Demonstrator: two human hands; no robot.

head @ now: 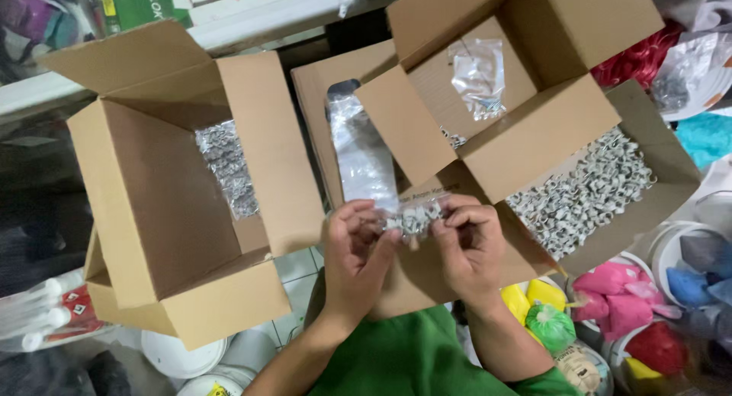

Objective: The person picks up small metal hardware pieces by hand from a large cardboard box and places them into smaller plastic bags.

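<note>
A small clear bag (415,215) of little white clips is held up in the middle, right over the person's green shirt (415,362). The left hand (357,255) is closed on the bag's left end, thumb and fingers pinched tight at the plastic. The right hand (469,247) is closed on the right end, fingers curled over the top edge. The bag is stretched between both hands, clips bunched in its lower part.

Just beyond the right hand, a heap of the same white clips (583,194) is seen loose in an open cardboard box (656,148). Above it, a second open box (534,68) is stacked, with a clear bag (479,75) lying inside. On the left, a big open carton (175,205) is tipped, filled bags (227,167) showing at its bottom. Between the cartons, shiny plastic film (364,156) is draped. Coloured bundles (610,301) are piled in tubs at lower right.
</note>
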